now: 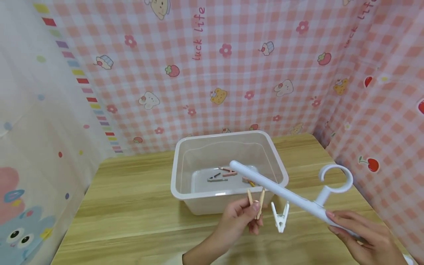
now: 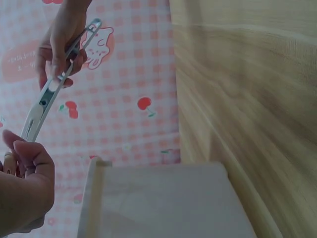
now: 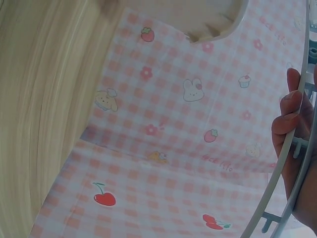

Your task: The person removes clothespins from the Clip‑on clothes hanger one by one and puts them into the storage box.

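My left hand (image 1: pixel 240 217) pinches a wooden clothespin (image 1: pixel 260 206) between thumb and fingers, in front of the bin's near wall. My right hand (image 1: pixel 367 233) grips a pale white hanger (image 1: pixel 291 197) near its right end. The hanger's bar slants up to the left over the bin's rim, and its open round hook (image 1: pixel 349 180) points up. Below the bar is a white plastic clip (image 1: pixel 280 218), its two arms spread upward; I cannot tell whether it touches the bar. In the left wrist view, part of the hanger (image 2: pixel 74 52) lies across the right hand's fingers.
A white plastic bin (image 1: pixel 177 167) stands on the wooden table (image 1: pixel 132 217). Inside lie several small clips, among them a pink clip (image 1: pixel 229 174) and a grey-green clip (image 1: pixel 217 180). Checked cloth (image 1: pixel 238 73) hangs behind and to the right; pale dotted cloth (image 1: pixel 39 129) hangs left.
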Demonstrator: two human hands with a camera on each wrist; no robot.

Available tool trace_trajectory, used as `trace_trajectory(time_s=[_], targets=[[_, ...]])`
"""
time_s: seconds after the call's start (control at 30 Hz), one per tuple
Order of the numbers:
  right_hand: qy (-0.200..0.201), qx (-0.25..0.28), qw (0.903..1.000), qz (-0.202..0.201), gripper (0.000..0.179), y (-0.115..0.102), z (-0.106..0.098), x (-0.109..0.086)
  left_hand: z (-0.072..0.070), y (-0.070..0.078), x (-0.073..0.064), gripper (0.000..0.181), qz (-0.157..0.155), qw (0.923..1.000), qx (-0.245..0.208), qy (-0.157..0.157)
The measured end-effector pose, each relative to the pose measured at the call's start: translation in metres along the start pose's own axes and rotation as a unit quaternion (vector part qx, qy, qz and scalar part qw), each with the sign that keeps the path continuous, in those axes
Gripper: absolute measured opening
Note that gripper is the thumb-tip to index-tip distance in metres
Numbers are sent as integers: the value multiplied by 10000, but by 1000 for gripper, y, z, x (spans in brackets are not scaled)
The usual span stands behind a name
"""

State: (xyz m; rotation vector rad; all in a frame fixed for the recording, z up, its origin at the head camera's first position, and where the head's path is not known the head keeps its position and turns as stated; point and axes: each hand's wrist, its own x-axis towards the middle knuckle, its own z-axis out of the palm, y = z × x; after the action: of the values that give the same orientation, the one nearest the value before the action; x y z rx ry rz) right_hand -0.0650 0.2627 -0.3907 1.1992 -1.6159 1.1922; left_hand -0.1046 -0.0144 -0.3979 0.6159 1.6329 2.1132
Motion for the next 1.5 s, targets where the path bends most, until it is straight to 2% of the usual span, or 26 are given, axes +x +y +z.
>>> trace_trajectory(time_s=[0.13,0.3,0.6,0.73,0.87,0.93,0.97,1.0,1.03,1.13,1.23,1.3,1.37,1.4,1.43,1.5], targets=[[-13,102,9999,-54,24,0,1,1,4,-1,-2,48,-87,9999,-60,-61],[-84,74,9999,45,26,0,2,-1,8,0,-3,49,133,9997,-98,-199],[-220,74,9996,138,27,0,-2,-4,8,0,-4,52,250,9992,-8,-316],[-266,7,9993,275,29,-3,-3,-3,5,0,-3,45,376,9982,406,-238],[-299,47,9989,370,30,-5,-4,-4,-1,2,-2,38,383,9924,1170,-8],[-303,87,9988,363,29,-4,-4,-4,-4,3,-1,36,540,9837,1710,117],[-307,76,9988,361,29,-4,-4,-4,-6,3,0,36,659,9768,2028,194],[-310,74,9989,354,29,-3,-4,-5,-7,4,1,35,804,9682,2354,259],[-320,74,9988,350,29,-3,-5,-5,-9,4,2,35,1006,9563,2725,332],[-361,2,9985,403,30,-3,-6,-6,-14,3,4,35,1602,9135,3705,513],[-391,-63,9980,490,31,-3,-7,-8,-18,1,6,33,2183,8629,4511,663],[-395,-101,9977,537,31,-3,-7,-9,-19,0,6,33,2470,8334,4889,744],[-392,-135,9976,549,31,-3,-7,-9,-20,0,7,33,2631,8129,5130,830],[-387,-161,9977,540,31,-2,-7,-8,-20,1,6,33,2659,8081,5186,862],[-380,-185,9977,537,31,-2,-6,-8,-20,1,6,33,2627,8110,5156,862],[-360,-190,9979,510,31,-2,-6,-7,-20,3,6,32,2427,8348,4878,786]])
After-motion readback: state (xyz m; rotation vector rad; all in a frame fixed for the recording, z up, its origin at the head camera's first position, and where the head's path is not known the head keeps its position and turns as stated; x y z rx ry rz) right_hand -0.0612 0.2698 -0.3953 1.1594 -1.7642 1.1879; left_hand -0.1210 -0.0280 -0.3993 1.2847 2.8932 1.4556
